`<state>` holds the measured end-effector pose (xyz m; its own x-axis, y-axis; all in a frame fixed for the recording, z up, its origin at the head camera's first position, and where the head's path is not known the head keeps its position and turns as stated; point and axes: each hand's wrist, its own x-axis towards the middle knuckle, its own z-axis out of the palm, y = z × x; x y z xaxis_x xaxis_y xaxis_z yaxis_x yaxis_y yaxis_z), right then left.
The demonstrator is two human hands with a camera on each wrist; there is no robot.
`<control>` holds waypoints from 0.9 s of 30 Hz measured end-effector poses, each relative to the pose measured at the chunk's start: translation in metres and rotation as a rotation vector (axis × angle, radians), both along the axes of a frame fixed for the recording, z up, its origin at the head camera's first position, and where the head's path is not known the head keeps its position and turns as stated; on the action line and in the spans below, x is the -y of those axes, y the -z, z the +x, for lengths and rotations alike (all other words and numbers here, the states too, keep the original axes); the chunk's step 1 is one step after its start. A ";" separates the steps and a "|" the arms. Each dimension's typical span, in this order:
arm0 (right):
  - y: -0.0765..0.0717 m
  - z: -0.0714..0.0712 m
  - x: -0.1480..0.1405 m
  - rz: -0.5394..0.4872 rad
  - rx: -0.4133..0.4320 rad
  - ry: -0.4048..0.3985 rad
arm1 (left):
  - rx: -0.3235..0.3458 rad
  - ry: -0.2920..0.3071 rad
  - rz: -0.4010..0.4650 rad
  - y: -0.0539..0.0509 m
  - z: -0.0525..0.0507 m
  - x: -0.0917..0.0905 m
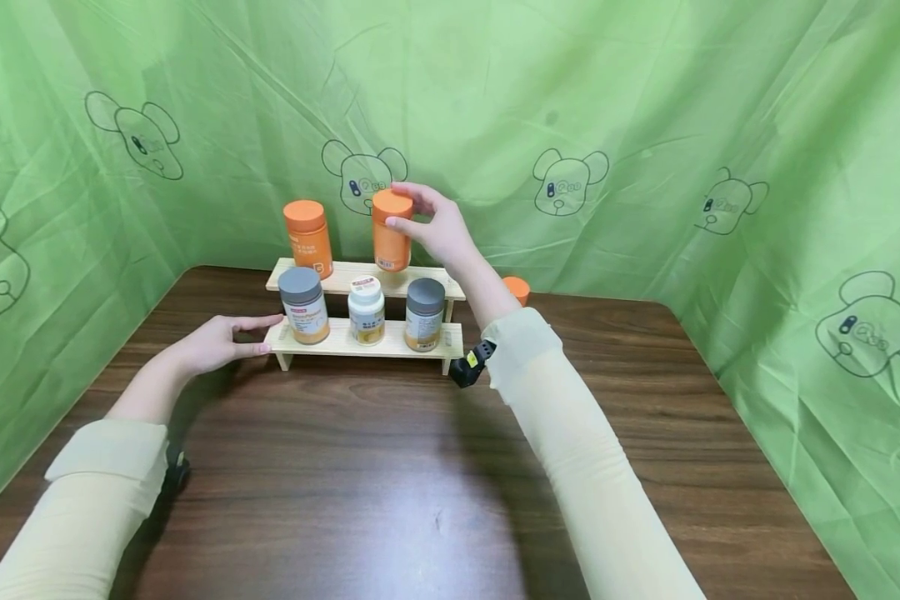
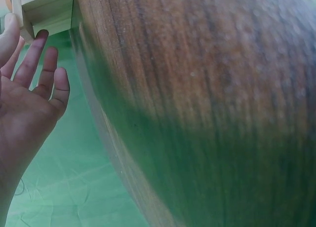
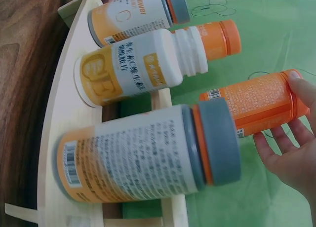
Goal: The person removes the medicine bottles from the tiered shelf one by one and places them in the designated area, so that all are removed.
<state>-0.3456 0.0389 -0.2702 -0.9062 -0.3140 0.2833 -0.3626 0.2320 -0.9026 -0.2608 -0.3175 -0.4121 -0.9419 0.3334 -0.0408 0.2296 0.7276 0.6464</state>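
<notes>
A two-tier wooden rack (image 1: 330,348) stands toward the back of the table. My left hand (image 1: 221,343) grips the left end of its lower tier between thumb and forefinger; the other fingers extend loosely in the left wrist view (image 2: 29,103). With thumb and fingers, my right hand (image 1: 442,229) holds an orange bottle (image 1: 392,246) by its cap, upright at the upper tier; whether its base touches the wood I cannot tell. Another orange bottle (image 1: 311,250) stands at that tier's left end. The lower tier bears a grey-capped jar (image 1: 307,317), a white bottle (image 1: 367,321) and another grey-capped jar (image 1: 423,321).
Behind my right forearm an orange cap (image 1: 517,289) shows, its container mostly hidden. The brown wooden table (image 1: 330,475) extends in front of the rack and to both sides. Green cloth (image 1: 480,100) with printed bear heads hangs around the back and sides.
</notes>
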 end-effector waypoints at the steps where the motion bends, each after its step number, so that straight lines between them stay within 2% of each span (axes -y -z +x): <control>1: -0.002 0.001 -0.002 -0.002 0.002 0.002 | 0.001 0.000 0.002 0.000 0.000 0.000; 20: -0.035 0.019 -0.041 -0.039 0.012 0.038 | -0.002 0.007 0.037 0.005 -0.001 0.002; 27: -0.044 0.023 -0.060 -0.083 0.010 0.040 | -0.010 0.015 0.040 0.004 -0.001 0.001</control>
